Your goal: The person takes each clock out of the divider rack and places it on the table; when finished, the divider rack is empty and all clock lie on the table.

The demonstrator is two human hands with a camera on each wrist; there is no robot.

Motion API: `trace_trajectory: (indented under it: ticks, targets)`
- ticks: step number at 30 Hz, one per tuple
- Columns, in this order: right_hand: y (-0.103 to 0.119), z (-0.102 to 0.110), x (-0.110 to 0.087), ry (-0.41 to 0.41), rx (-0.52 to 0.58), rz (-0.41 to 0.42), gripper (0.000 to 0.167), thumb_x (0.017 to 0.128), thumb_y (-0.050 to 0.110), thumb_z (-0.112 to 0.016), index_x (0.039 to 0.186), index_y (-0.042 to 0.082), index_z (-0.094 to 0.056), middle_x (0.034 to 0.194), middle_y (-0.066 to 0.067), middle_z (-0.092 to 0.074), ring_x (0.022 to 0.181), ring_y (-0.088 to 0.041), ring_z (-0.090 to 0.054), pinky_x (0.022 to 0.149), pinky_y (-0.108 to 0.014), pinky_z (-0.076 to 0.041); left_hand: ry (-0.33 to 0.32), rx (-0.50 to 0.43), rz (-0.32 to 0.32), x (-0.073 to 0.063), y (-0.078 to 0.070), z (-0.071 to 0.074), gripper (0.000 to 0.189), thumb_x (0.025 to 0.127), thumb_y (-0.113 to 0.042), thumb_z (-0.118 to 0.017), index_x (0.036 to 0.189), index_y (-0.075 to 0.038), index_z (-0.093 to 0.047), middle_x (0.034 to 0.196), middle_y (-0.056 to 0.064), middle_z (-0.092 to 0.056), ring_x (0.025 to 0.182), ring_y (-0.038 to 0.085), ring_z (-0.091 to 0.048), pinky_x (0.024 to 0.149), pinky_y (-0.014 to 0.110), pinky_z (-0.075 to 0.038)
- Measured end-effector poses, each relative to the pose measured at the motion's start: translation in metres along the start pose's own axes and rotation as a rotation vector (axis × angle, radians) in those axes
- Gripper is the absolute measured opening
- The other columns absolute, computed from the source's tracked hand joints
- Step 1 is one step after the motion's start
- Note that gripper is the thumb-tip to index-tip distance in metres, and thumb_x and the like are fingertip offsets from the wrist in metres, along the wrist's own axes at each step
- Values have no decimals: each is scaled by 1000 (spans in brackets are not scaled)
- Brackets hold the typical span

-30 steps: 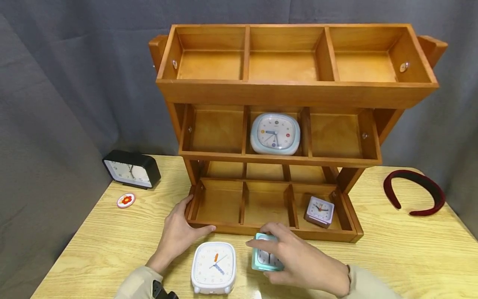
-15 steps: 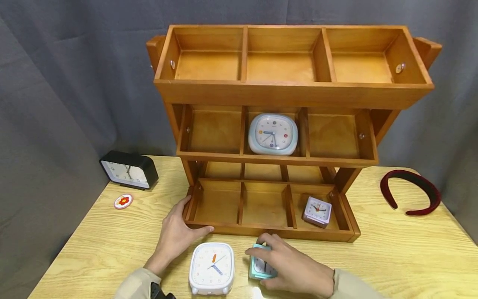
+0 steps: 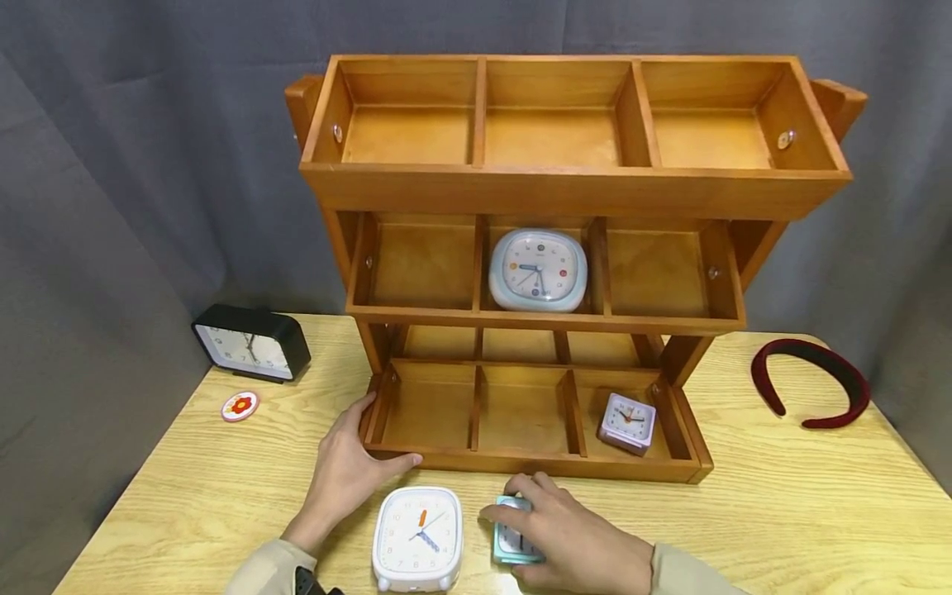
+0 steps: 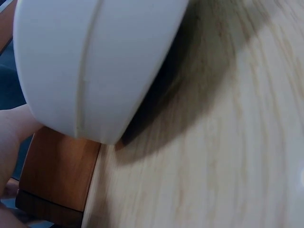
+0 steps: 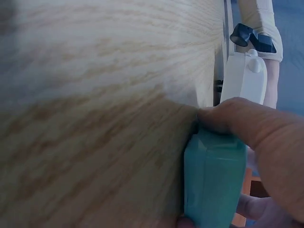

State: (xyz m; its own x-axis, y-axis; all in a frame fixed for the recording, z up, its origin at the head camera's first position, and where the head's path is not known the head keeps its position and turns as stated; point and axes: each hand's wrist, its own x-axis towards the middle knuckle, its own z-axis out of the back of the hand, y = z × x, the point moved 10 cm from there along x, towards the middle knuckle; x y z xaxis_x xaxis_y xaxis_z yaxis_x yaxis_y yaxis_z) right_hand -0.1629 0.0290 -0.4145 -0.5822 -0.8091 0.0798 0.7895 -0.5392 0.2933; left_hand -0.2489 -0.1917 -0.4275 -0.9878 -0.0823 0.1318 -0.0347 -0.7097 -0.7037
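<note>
The left hand (image 3: 345,471) gripped the wooden shelf's (image 3: 573,192) near corner; a slackened hold might have let it shift. Just nearside of that thumb sat the white clock (image 3: 418,537), which a sideways sweep could have knocked. The right hand (image 3: 568,541) pinched the teal clock (image 3: 511,541); an uneven grip might have dropped it. Beyond the left fingers were a black clock (image 3: 249,349) and badge (image 3: 240,406); ahead of the right, the front board (image 3: 476,460) stood before a lilac clock (image 3: 628,421).

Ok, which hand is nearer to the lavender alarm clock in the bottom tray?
Right. The right hand holds the teal alarm clock, left and in front of the lavender alarm clock. The left hand is farther, at the left end of the bottom tray.
</note>
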Motion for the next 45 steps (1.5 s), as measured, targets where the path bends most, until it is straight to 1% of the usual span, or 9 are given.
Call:
trace_trajectory:
  ticks: [5,8,10,13,17,24,30,39,45]
  targets:
    - [-6,6,-4,-9,69,-51,70,81,48,-74,142,25,-47,126,0,-49,101,-11,-50,75,-23,-51,15,-1,7,0,0,-2,105,62,-45,-89,145,-6,-37,145,22,-44,133,43,-43,105,56,-41]
    - [-9,23,-11,-87,85,-61,71,81,53,-71,141,23,-47,129,-1,-49,106,-12,-53,78,-26,-54,14,5,-1,0,-1,-2,106,62,-46,-89,145,-6,-37,145,23,-43,132,43,-43,104,57,-41]
    - [-10,39,-19,-162,50,-48,69,82,53,-71,139,21,-49,129,0,-49,107,-11,-53,81,-27,-55,11,9,-10,0,-1,-1,106,62,-46,-89,145,-5,-37,145,23,-43,132,44,-43,104,57,-42]
    - [-15,65,-31,-276,-8,-31,65,81,46,-75,136,19,-52,125,2,-51,107,-8,-54,85,-29,-55,12,13,-22,1,-2,-1,107,62,-47,-89,145,-5,-36,145,23,-43,131,44,-44,103,57,-43]
    - [-36,95,-50,-389,-55,-78,67,74,32,-83,132,19,-55,122,3,-53,104,-9,-56,82,-31,-56,18,11,-4,0,0,-1,107,61,-46,-89,145,-5,-36,145,22,-43,131,43,-44,103,56,-42]
    - [-90,125,-80,-488,-105,-215,67,69,19,-87,129,14,-57,123,-5,-54,102,-14,-57,75,-35,-55,12,9,-8,0,1,0,107,61,-45,-89,145,-4,-36,144,23,-44,130,43,-46,103,56,-42]
    - [-118,126,-87,-466,-121,-298,64,70,20,-87,126,11,-58,118,-8,-56,103,-22,-58,81,-46,-52,7,9,-16,0,-1,-1,106,61,-44,-90,144,-4,-37,142,22,-46,130,42,-46,104,55,-42]
    - [-144,111,-67,-343,-74,-350,63,73,22,-84,127,4,-57,120,-17,-57,96,-28,-59,75,-40,-52,6,5,-12,-1,-1,0,106,61,-44,-90,144,-4,-38,141,23,-47,128,42,-48,103,55,-43]
    - [-150,103,-51,-276,-71,-331,62,73,16,-81,127,-1,-57,123,-22,-57,100,-29,-57,78,-41,-52,5,4,-9,-1,-2,0,106,61,-43,-90,144,-4,-38,141,23,-46,129,42,-48,103,55,-43]
